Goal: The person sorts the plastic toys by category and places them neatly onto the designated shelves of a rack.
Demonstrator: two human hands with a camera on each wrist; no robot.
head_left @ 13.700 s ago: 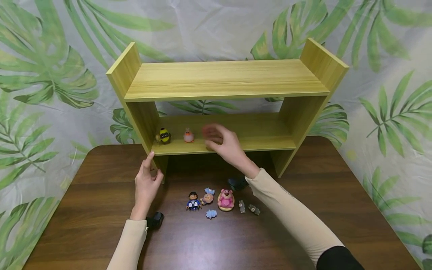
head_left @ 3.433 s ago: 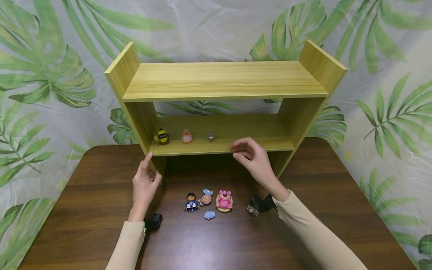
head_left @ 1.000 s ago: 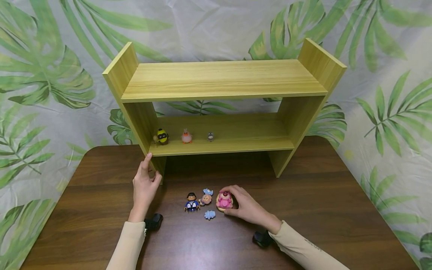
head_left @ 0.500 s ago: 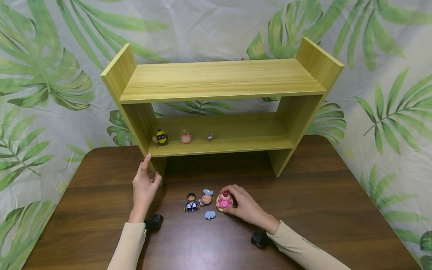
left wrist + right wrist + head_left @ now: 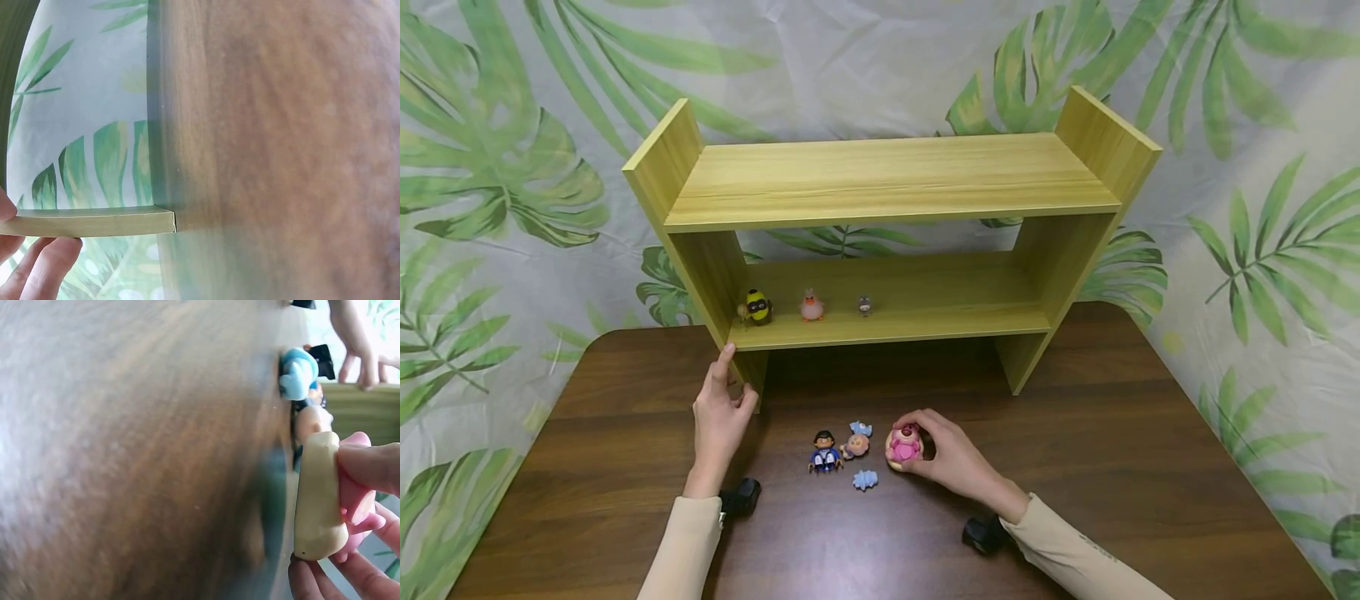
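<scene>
My left hand [image 5: 718, 421] grips the left side panel of the wooden shelf [image 5: 880, 179]; in the left wrist view the panel [image 5: 94, 223] lies between thumb and fingers [image 5: 53, 265]. My right hand [image 5: 958, 458] holds a pink bear figure [image 5: 905, 444] on a cream oval base [image 5: 317, 500]. The thumb lies across the bear, with fingertips at the base's edge. Left of it on the table are a round peach figure [image 5: 856, 446], two light-blue pieces, one nearer me [image 5: 865, 479], and a dark-haired toy figure in blue [image 5: 825, 452].
On the middle board stand a yellow-and-black figure [image 5: 758, 308] at the left, a pink duck-like figure [image 5: 812, 306] and a small grey figure [image 5: 865, 306]. The dark wooden table [image 5: 587, 467] extends around the shelf. Black wrist cameras hang below both wrists.
A small grey figure has come onto the middle board. Two small grey figures no longer show on the table. My right hand came down from the shelf and took the bear. The left stayed.
</scene>
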